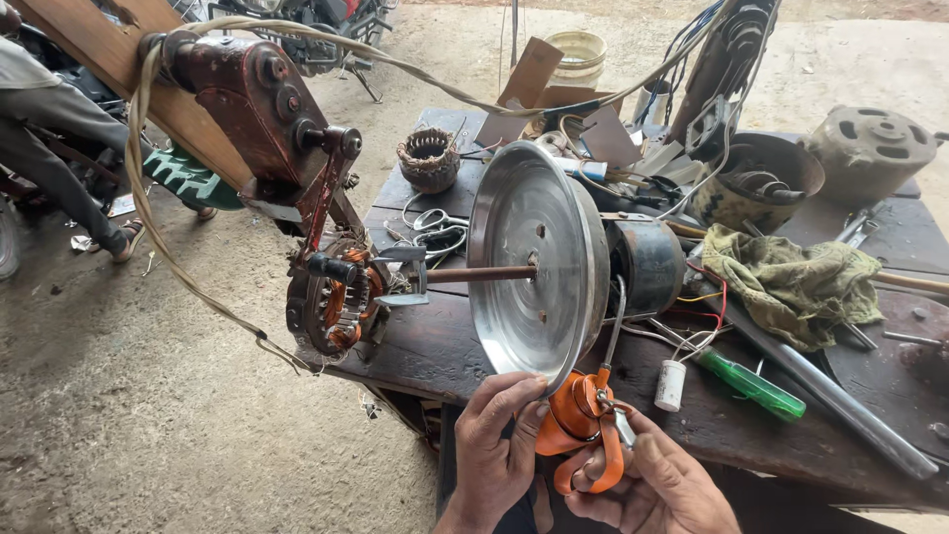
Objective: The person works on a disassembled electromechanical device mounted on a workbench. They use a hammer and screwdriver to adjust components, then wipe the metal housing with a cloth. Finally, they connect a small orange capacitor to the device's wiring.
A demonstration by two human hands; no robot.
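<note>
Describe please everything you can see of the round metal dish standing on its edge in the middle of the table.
The metal dish is a shiny silver-grey round pan, like steel, with a raised rim and small holes in its flat centre. It stands on edge on the dark wooden table, its hollow side facing left. A brown rod passes through its middle. A dark motor body sits against its back. The left hand touches its lower rim.

This is a rough, open-sided repair workshop for electric motors and fans. A dark, worn wooden workbench (435, 346) stands on a bare dirt floor (148, 415). A copper-wound motor coil (336, 302) sits at its left edge. Farther back lie another winding (428, 158), tangled wires (692, 59), scissors (440, 229) and a metal motor housing (870, 148). A green screwdriver (753, 386) and a dirty rag (796, 282) lie to the right.
</note>
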